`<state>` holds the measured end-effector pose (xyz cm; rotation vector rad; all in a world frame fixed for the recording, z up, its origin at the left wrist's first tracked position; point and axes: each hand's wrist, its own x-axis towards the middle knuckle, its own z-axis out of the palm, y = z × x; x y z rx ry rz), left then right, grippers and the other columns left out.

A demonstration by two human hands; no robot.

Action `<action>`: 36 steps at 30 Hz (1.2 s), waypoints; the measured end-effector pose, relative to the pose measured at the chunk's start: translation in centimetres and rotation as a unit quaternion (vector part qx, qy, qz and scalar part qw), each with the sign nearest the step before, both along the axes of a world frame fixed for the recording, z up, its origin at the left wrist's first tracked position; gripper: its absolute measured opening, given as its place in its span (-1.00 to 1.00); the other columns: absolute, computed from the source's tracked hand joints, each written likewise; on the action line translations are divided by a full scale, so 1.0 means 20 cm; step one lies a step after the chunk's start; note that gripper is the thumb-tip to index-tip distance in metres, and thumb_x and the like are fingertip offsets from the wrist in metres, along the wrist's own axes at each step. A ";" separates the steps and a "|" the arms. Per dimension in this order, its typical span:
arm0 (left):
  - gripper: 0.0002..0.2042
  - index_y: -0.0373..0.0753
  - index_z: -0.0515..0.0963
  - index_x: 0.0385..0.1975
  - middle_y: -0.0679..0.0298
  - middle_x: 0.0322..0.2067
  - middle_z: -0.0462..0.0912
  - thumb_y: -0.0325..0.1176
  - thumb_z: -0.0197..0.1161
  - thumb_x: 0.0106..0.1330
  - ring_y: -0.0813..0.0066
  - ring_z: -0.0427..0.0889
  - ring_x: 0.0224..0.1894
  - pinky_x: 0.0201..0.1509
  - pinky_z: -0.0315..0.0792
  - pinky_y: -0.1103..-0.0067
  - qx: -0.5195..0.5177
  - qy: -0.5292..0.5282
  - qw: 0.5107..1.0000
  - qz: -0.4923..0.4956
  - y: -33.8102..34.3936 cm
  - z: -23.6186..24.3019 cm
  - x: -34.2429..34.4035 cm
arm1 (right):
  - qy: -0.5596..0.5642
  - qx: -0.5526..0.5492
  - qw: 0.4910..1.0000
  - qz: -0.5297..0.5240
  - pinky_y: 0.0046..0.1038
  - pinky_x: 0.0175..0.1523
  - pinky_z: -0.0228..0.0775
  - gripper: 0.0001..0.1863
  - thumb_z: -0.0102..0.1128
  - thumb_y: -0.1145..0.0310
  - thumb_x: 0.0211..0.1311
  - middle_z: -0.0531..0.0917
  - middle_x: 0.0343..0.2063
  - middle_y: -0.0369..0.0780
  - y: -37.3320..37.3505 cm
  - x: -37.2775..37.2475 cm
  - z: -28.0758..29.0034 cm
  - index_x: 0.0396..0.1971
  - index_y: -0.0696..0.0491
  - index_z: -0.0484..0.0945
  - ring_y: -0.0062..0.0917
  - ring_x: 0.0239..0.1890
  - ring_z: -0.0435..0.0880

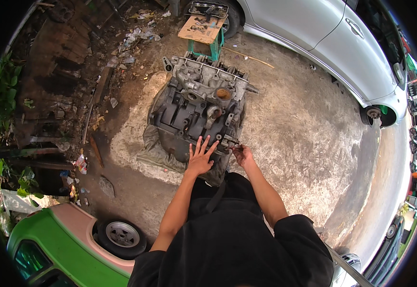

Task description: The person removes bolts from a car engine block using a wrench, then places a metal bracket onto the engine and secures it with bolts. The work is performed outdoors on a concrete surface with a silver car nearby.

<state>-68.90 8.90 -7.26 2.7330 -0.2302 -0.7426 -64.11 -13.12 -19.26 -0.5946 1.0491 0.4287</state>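
In front of me a car engine rests on a dark cloth on the ground. It has a dark block and a grey metal cylinder head on the far side. My left hand lies with its fingers spread on the near edge of the block. At the block's near right corner, beside a small metal fitting, the fingers of my right hand are pinched together. Whatever they hold is too small to make out.
Beyond the engine, a green stool carries a board with small parts. A silver car stands at the far right. A green and pink car is near left. Litter and wood scraps lie along the left.
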 end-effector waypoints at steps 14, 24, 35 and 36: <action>-0.12 0.43 -0.17 0.50 0.43 0.55 -0.45 -0.16 0.30 0.31 0.16 -0.55 0.56 0.50 -0.39 -0.13 0.000 -0.003 1.000 -0.003 0.00 -0.02 0.00 | -0.420 -0.222 0.867 0.152 -0.30 -0.04 0.61 -0.73 -0.17 0.31 0.57 0.61 -0.30 -0.02 0.04 -0.17 0.34 -0.18 0.25 0.37 -0.26 -0.22 0.73; -0.10 0.43 -0.17 0.51 0.42 0.55 -0.41 -0.17 0.31 0.29 0.17 -0.51 0.57 0.50 -0.38 -0.12 -0.013 -0.018 1.000 0.003 0.00 -0.02 -0.01 | -0.480 -0.367 0.741 0.294 -0.35 0.01 0.57 -0.83 -0.13 0.44 0.54 0.61 -0.26 -0.08 0.10 -0.25 0.45 -0.17 0.24 0.39 -0.38 -0.15 0.70; -0.07 0.45 -0.17 0.50 0.44 0.56 -0.40 -0.21 0.34 0.26 0.19 -0.48 0.57 0.51 -0.33 -0.11 -0.011 -0.031 0.999 0.005 0.00 -0.03 -0.02 | -0.503 -0.406 0.697 0.311 -0.36 0.07 0.53 -0.81 -0.14 0.42 0.54 0.58 -0.16 -0.05 0.10 -0.28 0.44 -0.19 0.24 0.38 -0.38 -0.09 0.69; -0.08 0.45 -0.17 0.50 0.44 0.56 -0.41 -0.21 0.34 0.27 0.19 -0.48 0.57 0.51 -0.34 -0.11 -0.016 -0.034 0.999 0.005 0.01 -0.03 -0.02 | -0.506 -0.413 0.688 0.317 -0.35 0.08 0.54 -0.81 -0.15 0.42 0.54 0.57 -0.15 -0.04 0.10 -0.28 0.44 -0.19 0.25 0.38 -0.37 -0.09 0.69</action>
